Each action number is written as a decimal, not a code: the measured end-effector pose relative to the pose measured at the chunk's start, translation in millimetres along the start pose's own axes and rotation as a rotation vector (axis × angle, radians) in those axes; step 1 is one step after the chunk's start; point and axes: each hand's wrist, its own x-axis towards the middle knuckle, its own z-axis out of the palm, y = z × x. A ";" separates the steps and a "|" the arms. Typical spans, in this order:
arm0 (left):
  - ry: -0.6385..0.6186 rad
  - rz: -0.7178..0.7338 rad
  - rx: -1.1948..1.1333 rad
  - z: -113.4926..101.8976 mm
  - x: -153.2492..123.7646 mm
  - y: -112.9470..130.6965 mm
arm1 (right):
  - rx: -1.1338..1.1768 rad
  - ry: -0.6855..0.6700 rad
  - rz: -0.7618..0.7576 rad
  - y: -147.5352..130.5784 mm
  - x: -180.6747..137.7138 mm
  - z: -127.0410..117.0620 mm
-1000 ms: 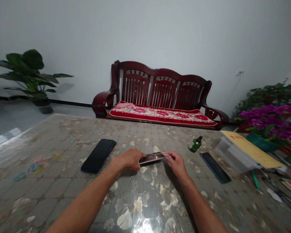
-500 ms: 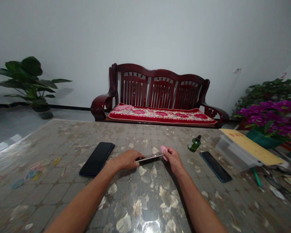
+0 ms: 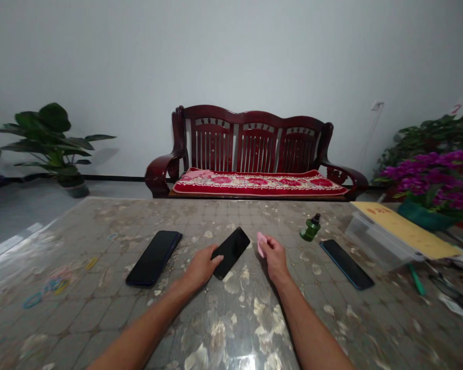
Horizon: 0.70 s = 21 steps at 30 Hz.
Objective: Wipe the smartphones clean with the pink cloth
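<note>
My left hand grips a black smartphone by its near-left edge, thumb on the front, with the dark screen facing up toward me. To its right, my right hand pinches a small pink cloth or pad, held apart from the phone. A second dark phone lies left of my left hand, and a third phone lies to the right of my right hand. Beyond my right hand stands a small green bottle with a black cap.
Colourful bands are scattered at the table's left. At right, a clear plastic box has a yellow envelope on top, beside a green-handled tool and purple flowers. A wooden bench stands behind the table.
My left hand has turned the phone from nearly edge-on to screen toward me. The pink piece in my right hand has come away from the phone's edge.
</note>
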 end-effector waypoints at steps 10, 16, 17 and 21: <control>-0.128 0.075 -0.074 18.2 -38.5 15.3 | -0.058 -0.074 -0.066 8.4 -1.2 4.8; -0.160 0.171 0.050 33.9 -52.5 24.4 | -0.142 -0.143 -0.106 10.8 -3.7 7.4; -0.157 0.180 0.081 38.2 -53.0 26.0 | -0.160 -0.155 -0.117 11.0 -4.6 7.8; -0.132 0.193 0.181 48.0 -52.6 32.1 | -0.232 -0.192 -0.172 12.1 -7.8 8.0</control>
